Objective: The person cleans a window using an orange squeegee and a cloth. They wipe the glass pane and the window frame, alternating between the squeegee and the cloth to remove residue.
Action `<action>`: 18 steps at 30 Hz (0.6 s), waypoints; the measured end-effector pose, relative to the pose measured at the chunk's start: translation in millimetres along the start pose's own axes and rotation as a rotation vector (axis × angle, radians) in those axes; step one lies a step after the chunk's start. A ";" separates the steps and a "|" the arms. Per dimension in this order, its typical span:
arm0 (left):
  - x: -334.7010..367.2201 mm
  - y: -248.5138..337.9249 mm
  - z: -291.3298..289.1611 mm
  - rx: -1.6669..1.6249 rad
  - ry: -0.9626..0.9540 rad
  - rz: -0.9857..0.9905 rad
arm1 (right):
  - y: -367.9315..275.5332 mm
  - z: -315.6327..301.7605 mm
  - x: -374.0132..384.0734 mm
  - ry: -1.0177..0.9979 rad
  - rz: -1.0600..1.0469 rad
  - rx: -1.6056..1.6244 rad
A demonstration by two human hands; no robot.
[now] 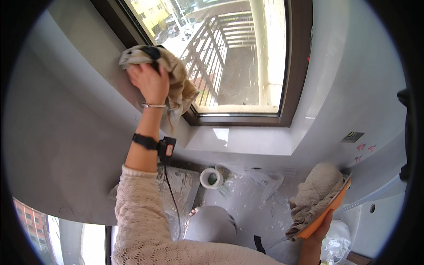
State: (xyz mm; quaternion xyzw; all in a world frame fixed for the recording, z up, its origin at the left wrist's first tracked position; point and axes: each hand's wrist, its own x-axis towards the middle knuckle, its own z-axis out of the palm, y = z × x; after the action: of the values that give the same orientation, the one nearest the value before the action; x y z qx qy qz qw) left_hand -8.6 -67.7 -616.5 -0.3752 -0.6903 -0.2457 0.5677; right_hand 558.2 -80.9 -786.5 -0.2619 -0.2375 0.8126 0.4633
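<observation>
My left hand (149,81) is raised, with its fingers bent over a bunched beige and tan cloth (174,73) with a dark patch. The cloth lies against the left side of the brown window frame (194,115) and hangs down over the frame and part of the glass. Low at the right, my right hand (321,230) grips an orange board (327,211) from beneath, tilted. A thick grey-brown heap (316,192), rough and folded like a towel, rests along the board. Some fingers of the right hand are hidden behind the board.
Below the window runs a pale sill (238,140). A roll of white tape (211,178) lies on the debris-spotted floor beside a flat grey panel (179,190). Clear plastic (269,185) lies nearby. An open wall box (352,137) sits at right. A cable (173,198) hangs from my left wrist.
</observation>
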 end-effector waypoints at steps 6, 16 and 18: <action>-149.5 17.2 24.4 0.277 -0.613 0.047 | 3.6 7.8 2.4 0.020 -0.029 -0.048; 31.4 4.4 -35.0 0.150 -0.220 0.196 | 10.1 -0.9 22.4 -0.168 0.004 0.079; 127.6 -5.4 -55.9 0.224 0.102 0.189 | 14.0 -2.1 30.9 -0.151 0.018 0.101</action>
State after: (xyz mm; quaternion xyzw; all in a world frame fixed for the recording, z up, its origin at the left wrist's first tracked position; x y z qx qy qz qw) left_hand 11.2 -83.3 -479.3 -0.3598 -0.6455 -0.1313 0.6608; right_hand 537.4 -59.9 -803.3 -0.1782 -0.2280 0.8451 0.4495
